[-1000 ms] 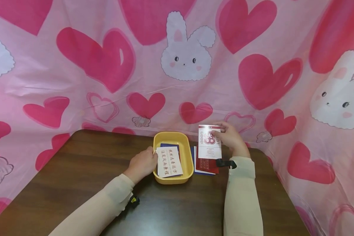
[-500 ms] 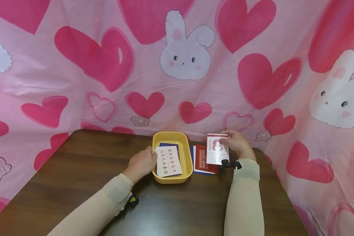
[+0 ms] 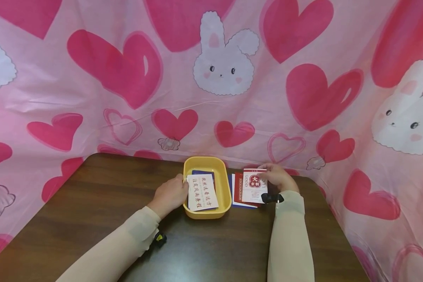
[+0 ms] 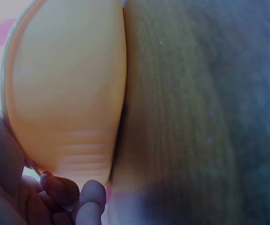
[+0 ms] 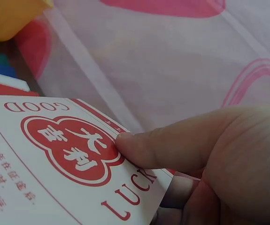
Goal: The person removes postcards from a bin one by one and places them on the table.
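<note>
My left hand [image 3: 169, 194] grips the left side of a yellow plastic tub [image 3: 225, 188]; in the left wrist view its fingers [image 4: 91, 199] curl at the end of the tub's wall [image 4: 69, 84]. Inside the tub lies a white card with red Chinese writing [image 3: 202, 192], over a blue card. To the right, my right hand [image 3: 277, 177] pinches a white and red card [image 5: 73, 150] printed "GOOD LUCK", thumb on its face and fingers beneath. That card is low over a fanned pile of cards, where a red card [image 3: 238, 187] shows on top of white and blue ones.
The dark wooden table [image 3: 102, 203] reaches back to a pink curtain [image 3: 183, 94] with hearts and rabbits. The tub and card pile stand near the table's back edge. Black straps with small devices sit on both wrists.
My right hand has brought the "GOOD LUCK" card down over the red card in the pile, first moving right, then slightly back left. My left hand stays on the tub.
</note>
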{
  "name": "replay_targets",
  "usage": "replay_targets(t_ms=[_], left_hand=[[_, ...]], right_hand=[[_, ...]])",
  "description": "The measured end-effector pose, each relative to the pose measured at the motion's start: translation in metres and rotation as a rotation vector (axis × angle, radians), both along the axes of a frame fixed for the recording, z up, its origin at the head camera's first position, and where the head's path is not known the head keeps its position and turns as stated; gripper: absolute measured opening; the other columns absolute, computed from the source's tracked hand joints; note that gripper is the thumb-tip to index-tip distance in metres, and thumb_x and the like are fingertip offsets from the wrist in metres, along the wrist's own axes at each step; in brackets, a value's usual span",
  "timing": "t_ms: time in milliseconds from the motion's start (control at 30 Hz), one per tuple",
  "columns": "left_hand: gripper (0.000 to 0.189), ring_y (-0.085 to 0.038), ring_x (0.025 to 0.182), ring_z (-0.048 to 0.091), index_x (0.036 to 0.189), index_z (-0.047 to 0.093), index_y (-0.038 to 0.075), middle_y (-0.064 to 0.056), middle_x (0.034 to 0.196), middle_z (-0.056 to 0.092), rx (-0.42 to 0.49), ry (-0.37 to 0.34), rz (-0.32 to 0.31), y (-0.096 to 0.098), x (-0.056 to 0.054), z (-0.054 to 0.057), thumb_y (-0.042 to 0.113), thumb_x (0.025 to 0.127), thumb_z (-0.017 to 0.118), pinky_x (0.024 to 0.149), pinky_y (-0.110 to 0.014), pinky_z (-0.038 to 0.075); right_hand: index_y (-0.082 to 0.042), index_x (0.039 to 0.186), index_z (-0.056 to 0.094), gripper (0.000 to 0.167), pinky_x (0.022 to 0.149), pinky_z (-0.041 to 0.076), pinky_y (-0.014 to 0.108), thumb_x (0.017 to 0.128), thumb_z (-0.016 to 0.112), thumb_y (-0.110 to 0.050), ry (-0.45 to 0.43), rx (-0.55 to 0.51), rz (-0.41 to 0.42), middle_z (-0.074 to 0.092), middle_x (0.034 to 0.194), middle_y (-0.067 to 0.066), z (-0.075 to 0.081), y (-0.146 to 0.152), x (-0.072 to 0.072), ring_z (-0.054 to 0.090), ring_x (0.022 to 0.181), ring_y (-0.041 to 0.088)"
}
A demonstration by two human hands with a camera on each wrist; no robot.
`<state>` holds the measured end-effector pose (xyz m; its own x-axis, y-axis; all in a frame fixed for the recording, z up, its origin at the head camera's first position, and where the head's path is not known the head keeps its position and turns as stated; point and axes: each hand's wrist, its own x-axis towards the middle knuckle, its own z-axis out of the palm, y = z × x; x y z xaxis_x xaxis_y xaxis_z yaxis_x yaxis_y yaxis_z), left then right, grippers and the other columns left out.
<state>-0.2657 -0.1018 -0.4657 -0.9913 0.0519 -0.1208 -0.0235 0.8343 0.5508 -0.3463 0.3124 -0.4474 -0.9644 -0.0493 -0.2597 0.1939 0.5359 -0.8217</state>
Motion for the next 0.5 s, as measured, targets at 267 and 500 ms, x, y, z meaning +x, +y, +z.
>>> replay_targets(t_ms=[267, 500], left_hand=[[0.046, -0.027, 0.089, 0.065, 0.144, 0.057, 0.004, -0.010, 0.105, 0.069, 0.005, -0.009, 0.005, 0.0008, 0.0007, 0.0017, 0.042, 0.118, 0.049, 0.077, -0.041, 0.053], [0.046, -0.027, 0.089, 0.065, 0.144, 0.057, 0.004, -0.010, 0.103, 0.068, 0.013, -0.026, 0.006, 0.0007, 0.0008, 0.0025, 0.041, 0.118, 0.048, 0.075, -0.041, 0.052]], right_hand=[[0.000, 0.146, 0.065, 0.045, 0.084, 0.067, 0.037, 0.107, 0.076, -0.018, -0.051, -0.036, -0.006, 0.078, 0.119, 0.016, -0.0088, -0.0026, -0.0005, 0.077, 0.098, 0.025], [0.000, 0.138, 0.069, 0.042, 0.089, 0.060, 0.041, 0.102, 0.080, -0.018, 0.004, 0.165, 0.015, 0.076, 0.120, 0.018, -0.0101, -0.0073, -0.0038, 0.072, 0.104, 0.029]])
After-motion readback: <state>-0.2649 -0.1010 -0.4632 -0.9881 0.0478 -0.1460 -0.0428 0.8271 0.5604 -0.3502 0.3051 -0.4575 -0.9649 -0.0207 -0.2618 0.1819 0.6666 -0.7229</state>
